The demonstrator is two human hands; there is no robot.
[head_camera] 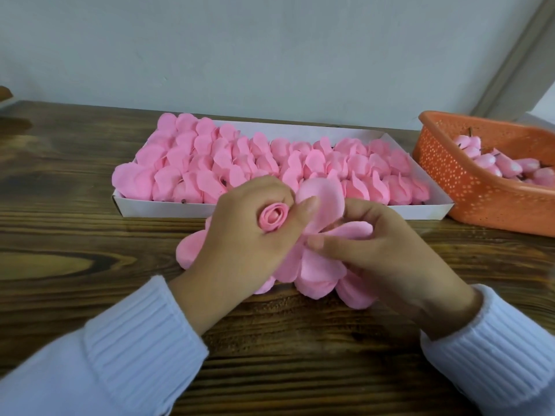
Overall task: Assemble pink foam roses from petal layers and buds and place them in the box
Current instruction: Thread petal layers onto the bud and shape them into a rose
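Reaching in from the lower left with the left hand (pixel 249 235), back turned up. Curling its fingers round a rolled pink bud (pixel 271 217) and gripping it with the spiral top facing up. Pressing that hand's thumb tip against a raised petal.

Reaching in from the lower right with the right hand (pixel 384 250), back also turned up. Pinching one petal of the petal layers (pixel 315 271) between thumb and curled fingers.

Working with both hands close together over the petal layers, lying spread on the wooden table (pixel 90 205) just in front of the white box (pixel 180 208). Filling that box: rows of pink roses (pixel 270 163). Sitting just beside its right end: an orange basket (pixel 450 175) with more buds (pixel 495 163).
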